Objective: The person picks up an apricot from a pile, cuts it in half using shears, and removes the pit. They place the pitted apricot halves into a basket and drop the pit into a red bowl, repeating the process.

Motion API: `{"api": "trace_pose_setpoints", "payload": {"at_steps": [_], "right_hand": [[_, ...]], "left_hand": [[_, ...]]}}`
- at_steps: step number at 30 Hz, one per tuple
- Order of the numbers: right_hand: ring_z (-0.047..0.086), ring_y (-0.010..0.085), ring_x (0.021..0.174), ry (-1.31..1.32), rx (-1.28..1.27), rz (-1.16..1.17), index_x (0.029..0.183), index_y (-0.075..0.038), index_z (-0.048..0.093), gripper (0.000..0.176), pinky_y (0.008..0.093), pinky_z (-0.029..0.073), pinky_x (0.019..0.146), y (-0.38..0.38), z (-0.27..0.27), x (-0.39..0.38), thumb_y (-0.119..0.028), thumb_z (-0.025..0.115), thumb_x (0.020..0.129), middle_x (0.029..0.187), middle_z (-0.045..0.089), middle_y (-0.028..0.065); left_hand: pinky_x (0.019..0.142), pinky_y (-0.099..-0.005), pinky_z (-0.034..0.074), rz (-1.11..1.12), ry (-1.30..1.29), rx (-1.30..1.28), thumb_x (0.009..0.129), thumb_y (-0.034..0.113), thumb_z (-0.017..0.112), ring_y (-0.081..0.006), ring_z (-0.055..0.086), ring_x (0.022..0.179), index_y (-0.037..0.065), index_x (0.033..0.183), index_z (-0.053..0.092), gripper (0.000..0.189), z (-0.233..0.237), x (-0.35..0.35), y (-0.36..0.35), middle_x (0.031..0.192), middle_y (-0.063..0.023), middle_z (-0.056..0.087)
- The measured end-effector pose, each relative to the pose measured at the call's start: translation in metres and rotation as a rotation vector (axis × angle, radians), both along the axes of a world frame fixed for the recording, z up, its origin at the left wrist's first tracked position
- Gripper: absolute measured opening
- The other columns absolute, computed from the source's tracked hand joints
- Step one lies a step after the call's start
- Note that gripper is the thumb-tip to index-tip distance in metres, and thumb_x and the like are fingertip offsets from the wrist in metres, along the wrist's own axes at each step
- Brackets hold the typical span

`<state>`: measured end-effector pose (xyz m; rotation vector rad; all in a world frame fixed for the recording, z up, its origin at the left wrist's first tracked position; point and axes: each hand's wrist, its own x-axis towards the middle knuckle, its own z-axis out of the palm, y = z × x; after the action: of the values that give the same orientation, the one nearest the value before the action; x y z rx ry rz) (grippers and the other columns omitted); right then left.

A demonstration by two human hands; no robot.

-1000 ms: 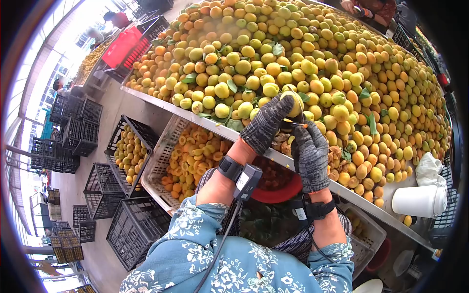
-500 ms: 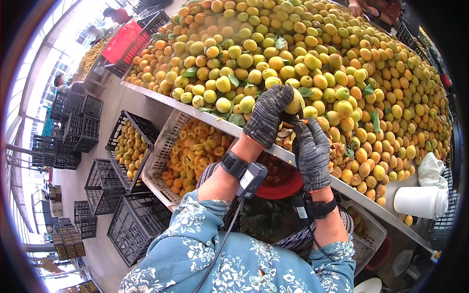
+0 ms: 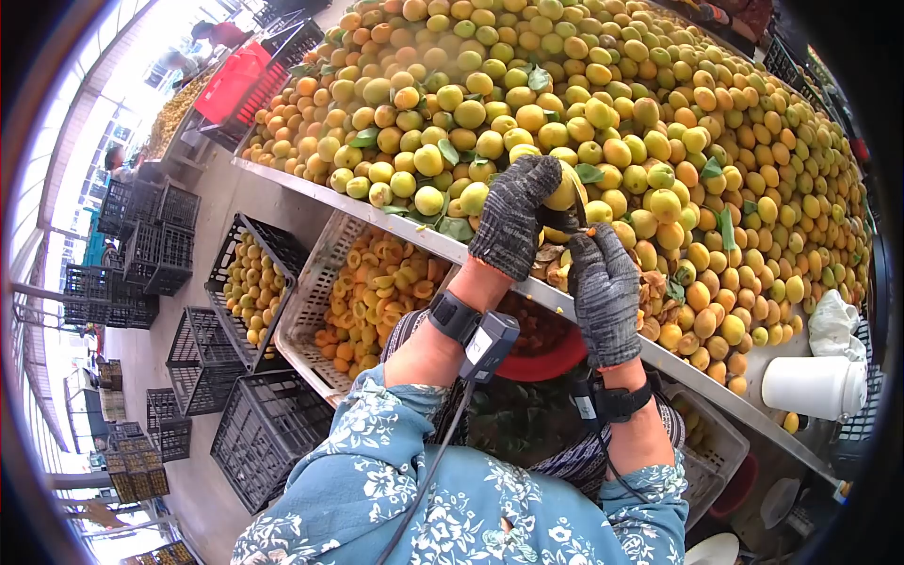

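Observation:
My left hand [image 3: 513, 218], in a dark grey knit glove, is closed around a yellow-green apricot [image 3: 562, 192] above the table's near edge. My gloved right hand [image 3: 605, 290] is closed on a small knife [image 3: 581, 201], its thin dark blade curving along the fruit's right side. The knife's handle is mostly hidden in the fingers. Just beyond both hands rises a large heap of whole apricots [image 3: 650, 141] with some green leaves. Brown, withered scraps [image 3: 556, 268] lie between the hands at the edge.
Below the table's metal edge [image 3: 377, 222] stand a white crate [image 3: 299, 320] of apricot halves and a red basin [image 3: 541, 363]. Black crates [image 3: 268, 438] are on the floor at left. A white bucket [image 3: 805, 387] lies at right. Other people are in the background.
Both hands stay nearly in place. The apricot has turned slightly in my left hand, and the blade shows more clearly along its right side. The view has shifted a little.

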<state>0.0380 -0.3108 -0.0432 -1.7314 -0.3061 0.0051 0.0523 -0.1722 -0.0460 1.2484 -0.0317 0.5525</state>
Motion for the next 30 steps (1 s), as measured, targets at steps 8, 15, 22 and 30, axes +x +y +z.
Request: {"api": "trace_pose_setpoints", "payload": {"at_steps": [8, 15, 22, 30], "right_hand": [[0.055, 0.0073, 0.074, 0.194, 0.186, 0.094, 0.111, 0.002, 0.06, 0.023, 0.022, 0.048, 0.064, -0.004, -0.003, 0.015, -0.014, 0.057, 0.095, 0.087, 0.061, 0.0013], [0.063, 0.0251, 0.081, -0.05, -0.025, 0.083, 0.103, 0.003, 0.063, 0.021, 0.0348, 0.052, 0.072, -0.009, -0.031, 0.018, -0.001, 0.063, 0.083, 0.092, 0.065, 0.0154], [0.064, 0.0318, 0.085, -0.371, -0.336, 0.071, 0.103, 0.003, 0.064, 0.023, 0.0356, 0.053, 0.076, -0.004, -0.033, 0.014, 0.0, 0.064, 0.08, 0.098, 0.065, 0.0189], [0.049, 0.0027, 0.052, -0.489, -0.086, -0.024, 0.106, -0.006, 0.063, 0.016, 0.0168, 0.036, 0.044, 0.001, -0.018, 0.014, -0.015, 0.06, 0.093, 0.079, 0.062, 0.0004]], "left_hand": [[0.08, -0.0269, 0.052, -0.267, 0.32, -0.508, 0.096, 0.031, 0.056, -0.0137, 0.062, 0.089, 0.006, 0.11, 0.06, 0.029, -0.009, 0.001, -0.02, 0.099, -0.004, 0.063], [0.085, -0.0284, 0.05, -0.414, 0.234, -0.318, 0.094, 0.025, 0.058, -0.0128, 0.059, 0.098, 0.004, 0.116, 0.058, 0.03, 0.011, -0.005, 0.0, 0.106, -0.0044, 0.061], [0.086, -0.0275, 0.048, -0.179, 0.192, -0.217, 0.094, 0.021, 0.057, -0.0114, 0.058, 0.095, 0.001, 0.109, 0.062, 0.025, -0.007, 0.0, -0.001, 0.104, -0.0043, 0.061], [0.082, -0.0276, 0.049, -0.026, 0.022, 0.22, 0.092, 0.024, 0.06, -0.0116, 0.059, 0.09, 0.002, 0.104, 0.061, 0.025, 0.003, -0.002, 0.002, 0.097, -0.004, 0.062]]}}
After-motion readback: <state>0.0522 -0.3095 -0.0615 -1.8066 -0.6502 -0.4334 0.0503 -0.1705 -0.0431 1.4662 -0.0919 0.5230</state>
